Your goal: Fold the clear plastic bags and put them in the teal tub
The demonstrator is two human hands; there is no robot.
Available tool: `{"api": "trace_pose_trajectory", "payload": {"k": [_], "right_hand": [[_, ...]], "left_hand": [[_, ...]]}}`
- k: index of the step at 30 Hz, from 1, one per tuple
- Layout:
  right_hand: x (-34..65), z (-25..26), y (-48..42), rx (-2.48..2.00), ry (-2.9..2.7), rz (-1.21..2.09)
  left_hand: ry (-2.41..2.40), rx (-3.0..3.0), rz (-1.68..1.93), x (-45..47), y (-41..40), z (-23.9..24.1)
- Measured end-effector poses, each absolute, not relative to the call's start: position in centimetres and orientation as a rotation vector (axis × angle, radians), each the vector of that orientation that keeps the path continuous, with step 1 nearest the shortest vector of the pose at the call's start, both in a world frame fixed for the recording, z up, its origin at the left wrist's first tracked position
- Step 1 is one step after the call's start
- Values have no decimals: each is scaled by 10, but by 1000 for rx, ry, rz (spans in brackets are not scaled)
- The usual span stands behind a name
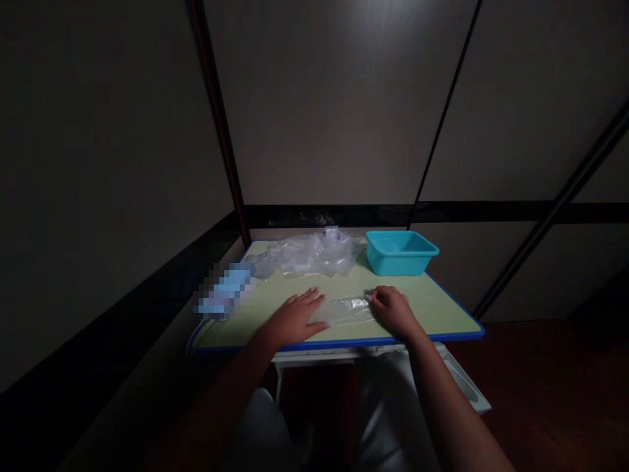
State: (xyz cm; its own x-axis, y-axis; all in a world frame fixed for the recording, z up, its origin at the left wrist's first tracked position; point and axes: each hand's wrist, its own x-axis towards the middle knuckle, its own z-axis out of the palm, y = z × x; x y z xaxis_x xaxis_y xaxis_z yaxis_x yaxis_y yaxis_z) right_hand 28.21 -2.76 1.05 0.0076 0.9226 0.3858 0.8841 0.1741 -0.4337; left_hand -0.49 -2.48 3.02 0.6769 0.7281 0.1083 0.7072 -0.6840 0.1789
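Note:
A clear plastic bag lies flat near the front of the table, between my two hands. My left hand rests on the bag's left end with its fingers stretched out and spread. At the right end, the fingers of my right hand are curled and pinched together on the bag's edge. Behind both hands spreads a loose heap of crumpled clear plastic bags.
The small yellow-green table has a blue edge. At its back right stands a turquoise plastic basin. A blurred-out blue object is at the left edge. Panelled walls close in behind and on the left.

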Motion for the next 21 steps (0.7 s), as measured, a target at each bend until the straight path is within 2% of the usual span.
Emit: {"api": "trace_pose_trajectory", "payload": {"k": [8,21], "right_hand": [[281,14,-27,-1918,-1719,109],[298,18,-14,-1899,-1709,288]], "left_hand": [[921,2818,249,-4,-22,24],[527,2841,354,6,-19,30]]}}
